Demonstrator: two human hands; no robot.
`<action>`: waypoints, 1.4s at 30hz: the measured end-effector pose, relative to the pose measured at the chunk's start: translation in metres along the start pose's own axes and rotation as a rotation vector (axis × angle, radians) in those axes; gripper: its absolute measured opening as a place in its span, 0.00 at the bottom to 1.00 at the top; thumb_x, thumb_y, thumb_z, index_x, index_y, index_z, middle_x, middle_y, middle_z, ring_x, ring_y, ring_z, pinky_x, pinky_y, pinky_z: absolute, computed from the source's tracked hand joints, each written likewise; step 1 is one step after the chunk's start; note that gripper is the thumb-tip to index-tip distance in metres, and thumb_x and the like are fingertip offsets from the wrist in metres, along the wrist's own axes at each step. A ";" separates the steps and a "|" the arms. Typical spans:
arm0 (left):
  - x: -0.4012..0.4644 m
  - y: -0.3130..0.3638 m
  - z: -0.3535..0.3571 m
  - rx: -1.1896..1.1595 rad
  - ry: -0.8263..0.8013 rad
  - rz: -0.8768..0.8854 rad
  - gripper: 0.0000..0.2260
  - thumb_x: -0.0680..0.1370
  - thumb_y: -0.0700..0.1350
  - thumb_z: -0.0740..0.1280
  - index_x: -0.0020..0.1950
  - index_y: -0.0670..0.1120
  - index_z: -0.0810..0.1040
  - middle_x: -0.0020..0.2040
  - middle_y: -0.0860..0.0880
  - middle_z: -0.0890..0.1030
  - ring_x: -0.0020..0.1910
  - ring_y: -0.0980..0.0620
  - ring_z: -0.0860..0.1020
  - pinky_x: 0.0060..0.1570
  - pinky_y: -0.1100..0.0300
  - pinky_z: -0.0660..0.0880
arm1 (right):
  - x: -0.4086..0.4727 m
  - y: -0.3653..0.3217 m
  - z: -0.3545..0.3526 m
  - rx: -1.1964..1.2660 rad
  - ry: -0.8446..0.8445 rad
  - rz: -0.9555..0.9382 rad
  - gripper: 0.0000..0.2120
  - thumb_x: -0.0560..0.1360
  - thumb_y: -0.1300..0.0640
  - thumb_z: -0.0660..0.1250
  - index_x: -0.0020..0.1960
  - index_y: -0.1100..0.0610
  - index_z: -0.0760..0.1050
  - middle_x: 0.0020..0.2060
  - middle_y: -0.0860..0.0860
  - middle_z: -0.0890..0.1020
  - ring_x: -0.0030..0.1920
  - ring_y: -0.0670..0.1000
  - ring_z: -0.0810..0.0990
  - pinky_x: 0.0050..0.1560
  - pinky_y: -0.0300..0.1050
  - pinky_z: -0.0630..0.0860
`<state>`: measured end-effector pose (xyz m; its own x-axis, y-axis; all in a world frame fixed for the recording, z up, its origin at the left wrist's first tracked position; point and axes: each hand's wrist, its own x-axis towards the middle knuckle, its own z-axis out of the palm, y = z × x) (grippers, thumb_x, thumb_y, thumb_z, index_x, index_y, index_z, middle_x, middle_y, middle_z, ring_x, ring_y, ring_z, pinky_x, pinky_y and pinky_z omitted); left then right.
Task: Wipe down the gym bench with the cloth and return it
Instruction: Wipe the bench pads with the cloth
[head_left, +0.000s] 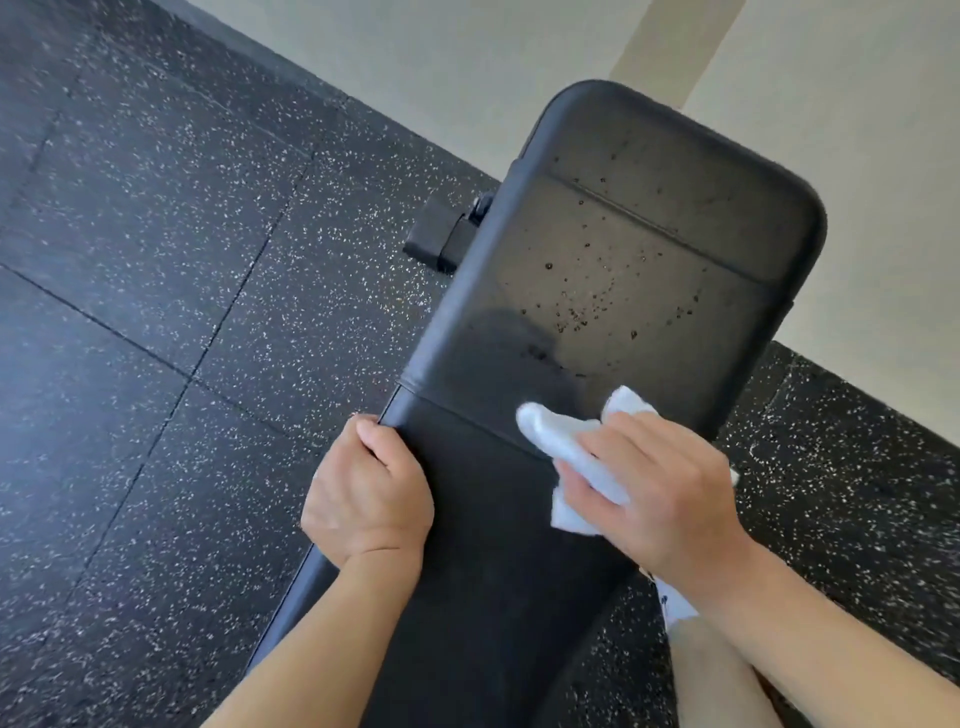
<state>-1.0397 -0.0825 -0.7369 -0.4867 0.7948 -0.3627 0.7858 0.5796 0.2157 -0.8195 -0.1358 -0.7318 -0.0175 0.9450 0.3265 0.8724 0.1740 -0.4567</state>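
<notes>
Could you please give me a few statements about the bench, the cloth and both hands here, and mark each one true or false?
1. The right hand holds a white cloth on the bench. True.
2. The left hand rests flat on the floor. False: it grips the bench's left edge.
3. Dark specks dot the far part of the pad. True.
4. The cloth is blue. False: it is white.
5. The bench stands on bare wood. False: the floor is dark speckled tile.

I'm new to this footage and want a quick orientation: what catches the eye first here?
The black gym bench runs up the middle, its far pad dotted with dark specks. On the nearer part, the right hand holds a white cloth against the pad, while the left hand grips the bench's left edge.
</notes>
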 end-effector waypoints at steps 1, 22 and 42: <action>0.001 0.000 0.000 -0.010 -0.002 -0.003 0.23 0.79 0.54 0.42 0.48 0.52 0.78 0.43 0.43 0.81 0.41 0.42 0.69 0.43 0.51 0.63 | -0.009 0.013 -0.010 -0.033 -0.022 -0.016 0.10 0.76 0.56 0.72 0.37 0.56 0.77 0.31 0.50 0.73 0.31 0.53 0.71 0.32 0.49 0.74; 0.002 0.004 -0.001 -0.045 -0.031 -0.073 0.25 0.79 0.54 0.42 0.52 0.51 0.79 0.44 0.43 0.81 0.42 0.43 0.69 0.44 0.51 0.63 | 0.150 -0.072 0.117 0.081 -0.027 0.096 0.12 0.68 0.56 0.78 0.36 0.57 0.74 0.31 0.52 0.75 0.30 0.57 0.74 0.31 0.45 0.59; 0.001 0.006 -0.001 -0.038 -0.022 -0.087 0.29 0.78 0.54 0.43 0.61 0.52 0.82 0.44 0.42 0.81 0.43 0.42 0.69 0.45 0.51 0.62 | 0.139 -0.013 0.072 -0.038 0.051 0.185 0.10 0.79 0.53 0.71 0.41 0.57 0.78 0.35 0.51 0.77 0.34 0.56 0.74 0.33 0.49 0.67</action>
<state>-1.0359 -0.0781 -0.7350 -0.5439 0.7371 -0.4011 0.7257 0.6531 0.2161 -0.8689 0.0136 -0.7399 0.1687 0.9446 0.2817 0.8763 -0.0128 -0.4816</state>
